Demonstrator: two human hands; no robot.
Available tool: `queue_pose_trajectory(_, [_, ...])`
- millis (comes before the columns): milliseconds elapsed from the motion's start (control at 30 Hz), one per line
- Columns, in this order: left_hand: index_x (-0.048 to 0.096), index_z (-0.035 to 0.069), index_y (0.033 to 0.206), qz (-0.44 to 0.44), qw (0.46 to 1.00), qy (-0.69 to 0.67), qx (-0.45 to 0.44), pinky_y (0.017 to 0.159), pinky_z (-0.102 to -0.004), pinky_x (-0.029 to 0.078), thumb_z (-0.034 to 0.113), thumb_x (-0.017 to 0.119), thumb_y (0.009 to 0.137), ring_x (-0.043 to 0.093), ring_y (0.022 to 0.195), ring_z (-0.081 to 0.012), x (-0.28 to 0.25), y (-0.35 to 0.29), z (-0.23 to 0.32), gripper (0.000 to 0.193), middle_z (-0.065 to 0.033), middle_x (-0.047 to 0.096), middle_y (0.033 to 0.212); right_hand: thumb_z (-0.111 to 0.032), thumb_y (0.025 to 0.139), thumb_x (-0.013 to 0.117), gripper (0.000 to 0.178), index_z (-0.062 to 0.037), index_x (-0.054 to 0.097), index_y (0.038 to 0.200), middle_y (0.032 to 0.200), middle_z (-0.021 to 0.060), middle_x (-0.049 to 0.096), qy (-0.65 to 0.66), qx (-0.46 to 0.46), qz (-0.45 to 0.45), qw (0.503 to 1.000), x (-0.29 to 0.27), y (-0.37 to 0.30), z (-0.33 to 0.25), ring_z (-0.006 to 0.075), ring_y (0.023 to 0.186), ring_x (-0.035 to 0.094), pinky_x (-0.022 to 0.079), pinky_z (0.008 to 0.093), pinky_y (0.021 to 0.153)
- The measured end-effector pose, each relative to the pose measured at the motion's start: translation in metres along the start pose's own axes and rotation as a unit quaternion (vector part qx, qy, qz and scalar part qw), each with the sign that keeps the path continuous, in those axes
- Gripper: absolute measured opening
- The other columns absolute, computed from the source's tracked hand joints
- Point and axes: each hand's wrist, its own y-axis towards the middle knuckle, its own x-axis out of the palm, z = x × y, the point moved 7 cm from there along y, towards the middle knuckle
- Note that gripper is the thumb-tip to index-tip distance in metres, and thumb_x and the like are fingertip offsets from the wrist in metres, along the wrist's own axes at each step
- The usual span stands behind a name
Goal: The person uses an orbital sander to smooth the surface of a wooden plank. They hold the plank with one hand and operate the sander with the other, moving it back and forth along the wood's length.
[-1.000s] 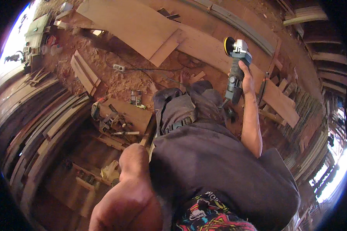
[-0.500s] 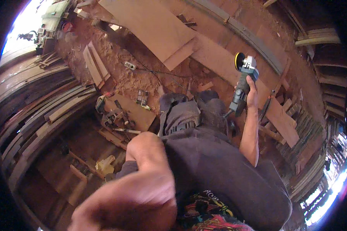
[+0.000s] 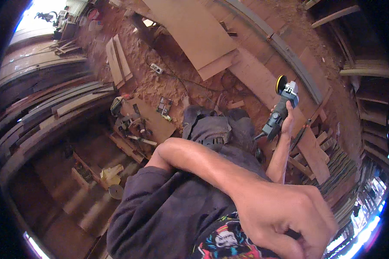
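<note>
In my right hand (image 3: 288, 118) is a teal and black angle grinder (image 3: 279, 113), held upright by its body. Its silver head carries a round backing pad (image 3: 282, 84) with a yellow edge, turned up and to the left. My left arm bends across my chest. At the lower right, very close to the camera, my left hand (image 3: 289, 216) is curled closed. Its fingertips are partly hidden, and whether anything is in them I cannot make out. Below the arm shows a dark shirt (image 3: 160, 216) with a colourful print.
Wide boards (image 3: 194, 34) lie on the reddish, dusty ground ahead. A white power strip (image 3: 156, 68) with a cable sits left of centre. Tools (image 3: 132, 123) rest on a board at left. Stacked planks (image 3: 52, 112) line the left; wood offcuts (image 3: 322, 142) lie at right.
My left hand has swung from the lower left across my chest to the lower right. The grinder in my right hand appears slightly lower and further right as the view shifts.
</note>
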Motion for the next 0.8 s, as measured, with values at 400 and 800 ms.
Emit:
queue_pose_trajectory(400, [0.076, -0.004, 0.114, 0.037, 0.998, 0.048, -0.016, 0.080, -0.0356, 0.057, 0.032, 0.069, 0.104, 0.075, 0.089, -0.0291, -0.006, -0.003, 0.014, 0.039, -0.0148, 0.076, 0.101, -0.054, 0.099, 0.066, 0.053, -0.0019, 0.066, 0.108, 0.085, 0.0119, 0.071, 0.021, 0.029, 0.009, 0.999, 0.021, -0.008, -0.007, 0.0229, 0.072, 0.072, 0.059, 0.0362, 0.065])
queue_pose_trajectory(800, [0.076, -0.003, 0.120, 0.099, 0.989, 0.108, -0.037, 0.088, -0.0351, 0.058, 0.037, 0.070, 0.103, 0.076, 0.093, -0.0342, -0.024, -0.019, 0.048, 0.044, -0.0159, 0.078, 0.106, -0.053, 0.100, 0.062, 0.059, 0.0035, 0.064, 0.120, 0.096, 0.0152, 0.072, 0.059, -0.022, -0.093, 0.994, 0.044, -0.033, -0.032, 0.0280, 0.086, 0.073, 0.060, 0.0407, 0.081])
